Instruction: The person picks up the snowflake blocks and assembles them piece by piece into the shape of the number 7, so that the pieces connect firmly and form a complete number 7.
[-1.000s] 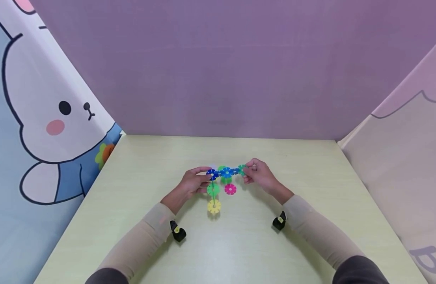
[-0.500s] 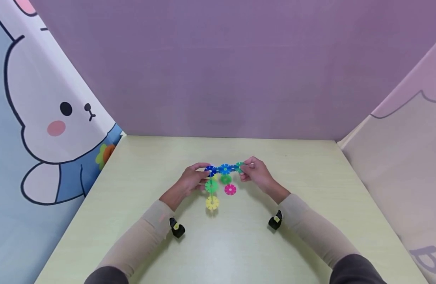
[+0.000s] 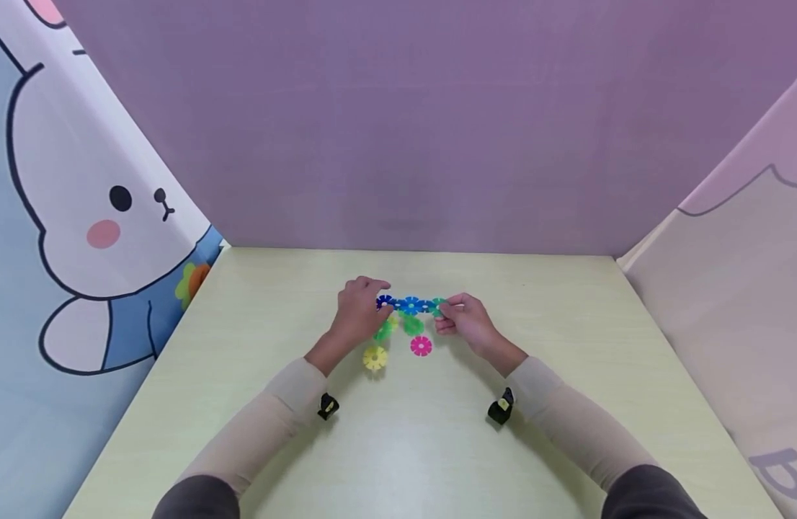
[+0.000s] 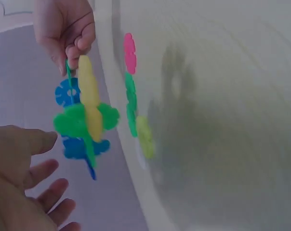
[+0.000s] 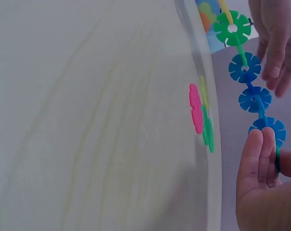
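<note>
A chain of interlocking snowflake discs (image 3: 411, 305) hangs above the table, blue along the top, with a green disc (image 5: 232, 29) and a yellow disc (image 3: 375, 358) at its left end. My right hand (image 3: 474, 326) pinches the teal-green disc at the chain's right end between thumb and fingers. Beside the dark blue part, my left hand (image 3: 358, 311) has its fingers spread and loosely bent; in the left wrist view a gap shows between them and the chain. Part of the left end is behind that hand in the head view.
On the table (image 3: 398, 447) below the chain lie a loose pink disc (image 3: 421, 346), a green disc (image 4: 131, 103) and a yellow-green disc (image 4: 145, 137). A purple backdrop (image 3: 398, 144) rises behind the table's far edge.
My left hand has let go of the dark blue disc and turned over beside it. The chain has risen slightly away from me, and its yellow end has swung left. My right hand keeps its pinch.
</note>
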`<state>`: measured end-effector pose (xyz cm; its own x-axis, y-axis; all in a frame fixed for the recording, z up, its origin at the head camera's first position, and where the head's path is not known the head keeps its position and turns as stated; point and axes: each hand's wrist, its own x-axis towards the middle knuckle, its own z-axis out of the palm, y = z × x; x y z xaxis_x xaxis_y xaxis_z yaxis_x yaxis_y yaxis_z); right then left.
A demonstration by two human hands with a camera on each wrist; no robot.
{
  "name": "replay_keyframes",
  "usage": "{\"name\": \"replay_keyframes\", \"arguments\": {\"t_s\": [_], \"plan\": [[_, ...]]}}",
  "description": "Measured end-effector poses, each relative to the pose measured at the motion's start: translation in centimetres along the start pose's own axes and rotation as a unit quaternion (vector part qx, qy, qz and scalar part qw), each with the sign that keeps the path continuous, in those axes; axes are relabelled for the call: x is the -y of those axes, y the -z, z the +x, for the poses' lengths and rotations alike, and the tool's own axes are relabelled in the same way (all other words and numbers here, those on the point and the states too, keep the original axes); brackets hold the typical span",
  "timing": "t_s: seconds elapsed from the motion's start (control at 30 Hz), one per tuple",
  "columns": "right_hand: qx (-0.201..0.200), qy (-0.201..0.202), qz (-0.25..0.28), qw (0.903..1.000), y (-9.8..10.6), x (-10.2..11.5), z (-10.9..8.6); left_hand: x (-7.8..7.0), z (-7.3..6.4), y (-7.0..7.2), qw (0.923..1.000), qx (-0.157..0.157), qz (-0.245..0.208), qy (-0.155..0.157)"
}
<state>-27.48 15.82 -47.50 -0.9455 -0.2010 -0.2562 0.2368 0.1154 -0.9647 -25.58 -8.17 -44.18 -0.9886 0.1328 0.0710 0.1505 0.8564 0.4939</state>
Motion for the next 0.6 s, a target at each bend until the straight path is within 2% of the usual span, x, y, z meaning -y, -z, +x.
{"name": "replay_keyframes", "arguments": {"t_s": [0.13,0.23,0.4,0.6], "plan": [[0.012,-0.001,0.001,0.9999,-0.3,-0.2,0.1,-1.3,0.2,-0.4,0.9953,0.027,0.051,-0.077],[0.020,0.000,0.002,0.9998,-0.5,-0.1,-0.1,-2.1,0.6,-1.0,0.9911,0.058,0.054,-0.107],[0.032,0.002,0.014,0.9994,-1.0,0.3,-0.5,-2.8,1.1,-2.2,0.9854,0.084,0.080,-0.125],[0.047,0.004,0.018,0.9987,-1.1,0.3,-0.7,-3.3,1.4,-2.9,0.9803,0.084,0.114,-0.137]]}}
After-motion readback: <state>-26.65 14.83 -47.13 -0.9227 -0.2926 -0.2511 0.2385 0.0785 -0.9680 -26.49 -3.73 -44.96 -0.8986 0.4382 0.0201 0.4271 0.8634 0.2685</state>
